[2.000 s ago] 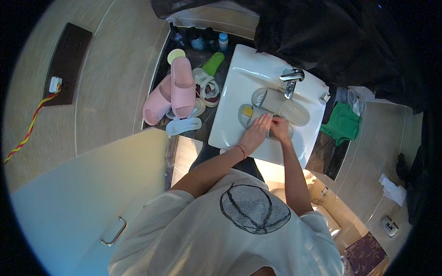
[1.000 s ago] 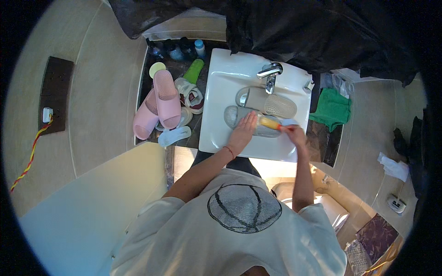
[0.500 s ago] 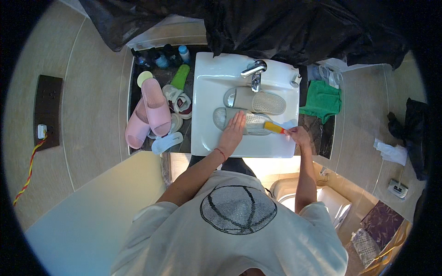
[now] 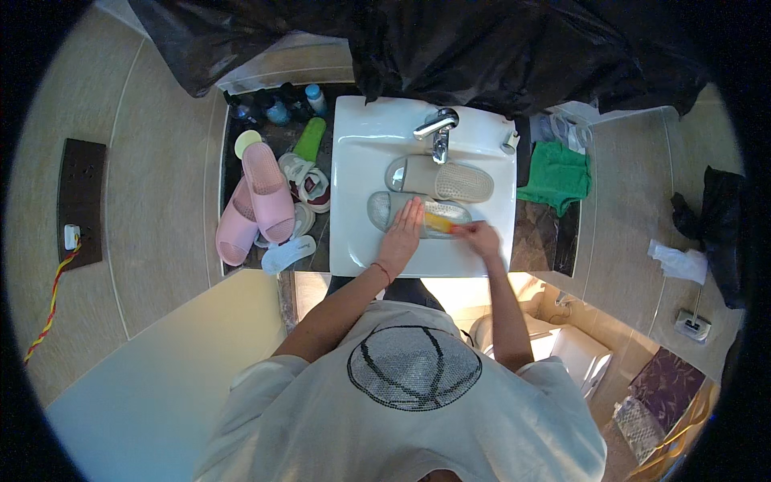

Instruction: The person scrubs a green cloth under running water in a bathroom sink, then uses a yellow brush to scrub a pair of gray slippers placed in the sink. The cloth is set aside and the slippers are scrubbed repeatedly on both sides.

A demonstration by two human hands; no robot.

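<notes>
Two grey slide slippers lie side by side in the white sink (image 4: 344, 241), toes to the left. My left hand (image 4: 402, 231) rests on the strap of the nearer slipper (image 4: 384, 210), fingers stretched out and pressed flat. Closed around the red end of a yellow brush (image 4: 436, 222), my right hand (image 4: 479, 238) keeps it on that slipper's footbed, close to my left fingers. The brush is smeared by motion and its bristles cannot be made out. Behind lies the farther slipper (image 4: 466, 182), below the chrome faucet (image 4: 440, 132), touched by neither hand.
On the left counter are pink slides (image 4: 270, 189), white sandals (image 4: 301, 170), a light-blue slipper (image 4: 289, 254), a green brush-shaped thing (image 4: 310, 140) and several bottles (image 4: 277, 109). A green cloth (image 4: 560, 177) lies right of the sink. Black plastic sheeting (image 4: 514, 56) hangs over the back.
My right hand has moved left with the brush, from the slipper's heel end toward the strap. My left hand stays on the strap. The whole view has shifted slightly.
</notes>
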